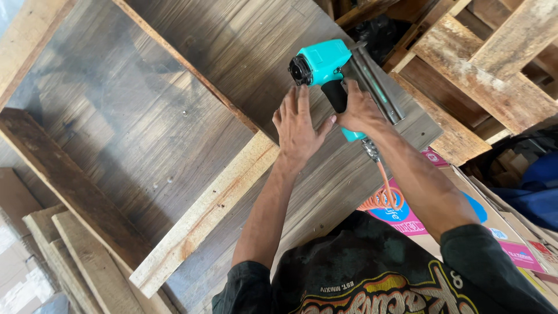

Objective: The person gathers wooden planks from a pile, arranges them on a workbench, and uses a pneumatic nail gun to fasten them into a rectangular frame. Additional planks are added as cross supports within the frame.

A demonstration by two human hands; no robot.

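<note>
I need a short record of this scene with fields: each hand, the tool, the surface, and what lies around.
left hand: left hand pressed flat, fingers spread, on the dark wood panel
right hand: right hand gripping the black handle of the nail gun
tool: teal pneumatic nail gun, orange coiled air hose at its base
surface: pale wooden batten lying across the panel
surroundings: wooden pallets at upper right; cardboard box at lower right

Daylight is soft, with faint shadows across the upper left of the frame. Rough timber planks [87, 261] are stacked at lower left. Weathered wooden pallets [488, 64] occupy the upper right. A flattened cardboard box [494, 227] with pink and blue print lies at lower right, beside dark blue fabric [537, 186].
</note>
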